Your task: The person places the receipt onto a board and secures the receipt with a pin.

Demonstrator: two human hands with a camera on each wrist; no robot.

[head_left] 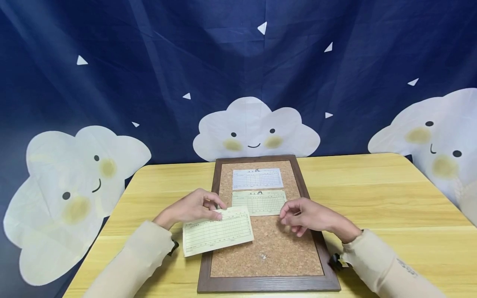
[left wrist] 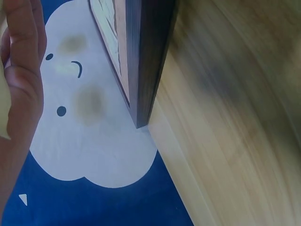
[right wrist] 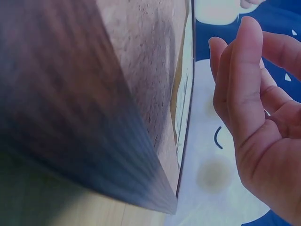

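Observation:
My left hand (head_left: 197, 207) pinches a pale yellow printed form (head_left: 218, 231) at its upper edge, thumb in front. The form is slightly tilted and overlaps the left side of a framed cork board (head_left: 290, 265). My right hand (head_left: 307, 215) is over the board's right side with loosely bent fingers and nothing visible in them. Its fingertips are beside a second yellow form (head_left: 261, 203) on the cork. Above that one is a white form (head_left: 258, 179). Each has a small shiny pin at its top edge. In the left wrist view the held form is mostly cut off.
A small cluster of clear, shiny bits (head_left: 263, 257) sits on the lower cork. The board's dark wooden frame (head_left: 268, 284) stands up from a light wood table (head_left: 372, 194). Behind it hangs a blue curtain (head_left: 223, 54) with white clouds.

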